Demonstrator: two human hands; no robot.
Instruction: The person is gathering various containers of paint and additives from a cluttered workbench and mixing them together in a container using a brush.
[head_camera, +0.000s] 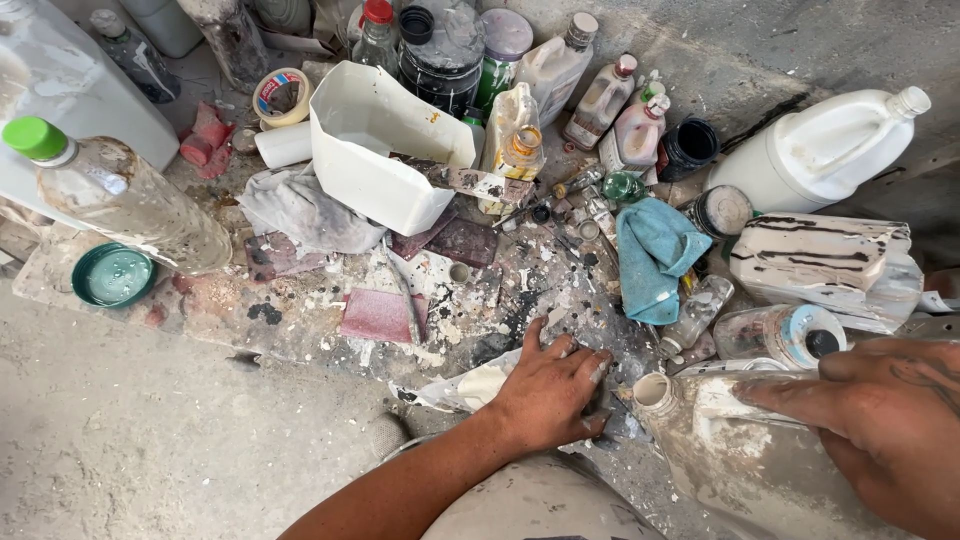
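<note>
The jug (740, 440) lies on its side on the floor (130, 440) at lower right, cloudy plastic smeared white, mouth uncapped toward the left hand (550, 390). The right hand (880, 420) rests flat on it, fingers spread, gripping nothing. The left hand presses down, fingers together; what lies beneath is hidden. The jug's base is cut off.

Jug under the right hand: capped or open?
Open. The jug lies tipped under the right hand, its bare mouth showing, with no cap on it.
</note>
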